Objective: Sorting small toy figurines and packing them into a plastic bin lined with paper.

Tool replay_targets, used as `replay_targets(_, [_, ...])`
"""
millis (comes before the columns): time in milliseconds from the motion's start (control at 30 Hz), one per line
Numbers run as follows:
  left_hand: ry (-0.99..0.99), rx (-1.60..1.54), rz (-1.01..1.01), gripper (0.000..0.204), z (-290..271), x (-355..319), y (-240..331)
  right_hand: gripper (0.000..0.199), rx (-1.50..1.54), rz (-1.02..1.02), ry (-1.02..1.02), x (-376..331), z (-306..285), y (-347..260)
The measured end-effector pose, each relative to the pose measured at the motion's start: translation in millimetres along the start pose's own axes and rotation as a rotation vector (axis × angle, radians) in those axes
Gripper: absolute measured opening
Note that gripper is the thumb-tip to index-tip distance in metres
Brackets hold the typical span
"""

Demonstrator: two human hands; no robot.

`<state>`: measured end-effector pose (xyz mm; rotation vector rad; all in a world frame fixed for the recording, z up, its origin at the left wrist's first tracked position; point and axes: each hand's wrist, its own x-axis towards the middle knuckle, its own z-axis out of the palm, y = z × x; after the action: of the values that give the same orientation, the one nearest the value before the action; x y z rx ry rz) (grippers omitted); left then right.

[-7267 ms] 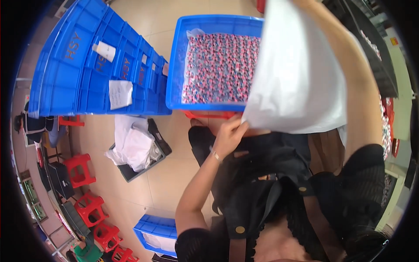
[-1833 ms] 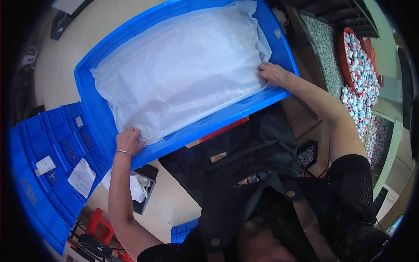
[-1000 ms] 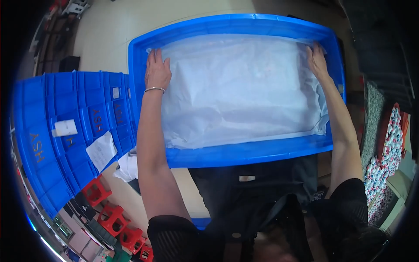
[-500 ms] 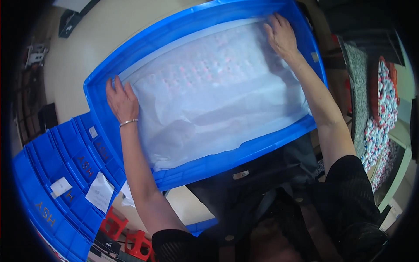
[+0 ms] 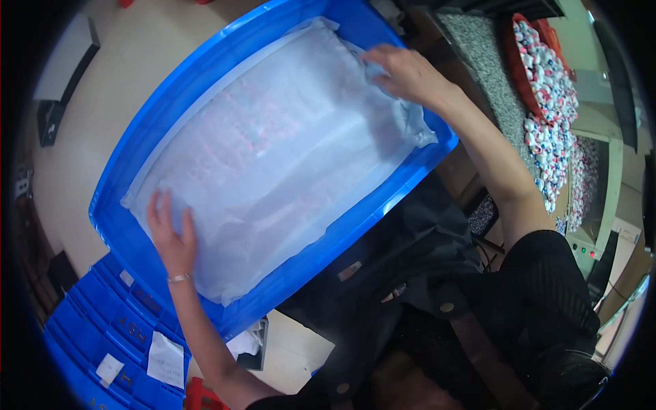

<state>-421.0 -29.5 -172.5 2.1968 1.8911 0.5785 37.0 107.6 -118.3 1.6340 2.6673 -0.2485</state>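
Observation:
A large blue plastic crate [image 5: 171,92] sits in front of me, tilted in the view. A thin, whitish translucent sheet [image 5: 301,154] covers its contents, with rows of small pinkish shapes showing faintly through. My left hand [image 5: 172,236] lies on the sheet's left end, fingers spread, a bracelet on the wrist. Over the right end is my right hand [image 5: 410,76], its thumb and fingers apart and slightly bent, with nothing seen between them. The sheet's right edge is crumpled below that hand.
Stacked blue crates [image 5: 109,328] with paper slips stand at lower left. At right, a heap of small red, white and blue wrapped pieces [image 5: 550,130] spills from a red container [image 5: 523,61] beside a speckled grey surface [image 5: 482,65]. A red stool [image 5: 201,396] shows at the bottom.
The view has turned, so the crate now appears further left and more tilted. My right hand has come away from the far right corner toward the middle of the right end. My left hand remains at the left end.

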Motion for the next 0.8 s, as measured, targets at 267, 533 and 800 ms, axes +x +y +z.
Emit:
replay_targets(267, [-0.139, -0.412, 0.764, 0.036, 99, 83, 212, 0.021, -0.129, 0.114, -0.559, -73, 71, 16])
replay_targets(533, [-0.347, -0.149, 0.775, 0.045, 195, 125, 255, 0.014, -0.009, 0.136, -0.467, -87, 30, 3])
replay_targets(800, [-0.314, -0.230, 0.753, 0.037, 194, 148, 256, 0.020, -0.021, 0.098, -0.726, -84, 23, 1])
